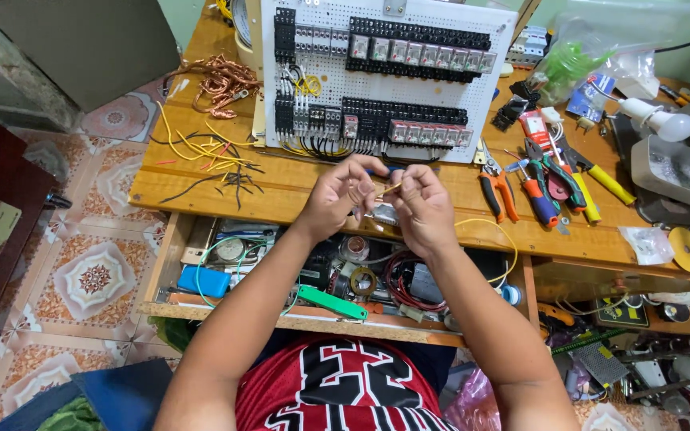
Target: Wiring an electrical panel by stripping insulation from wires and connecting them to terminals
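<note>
— Over the open drawer, dead centre, both hands meet: left hand and right hand, fingers pinched together on a thin yellow wire.

— Where does it run?

— It loops off toward three o'clock, then drops back under the right wrist. Light, springy stuff, I'd judge; best gripped close to the end, since it is slick and likely to flick away.

— And the surroundings?

— Wooden counter, varnished and crowded. White relay panel at twelve o'clock, pliers at two, copper scraps at ten. Patterned floor tiles at nine.
</note>
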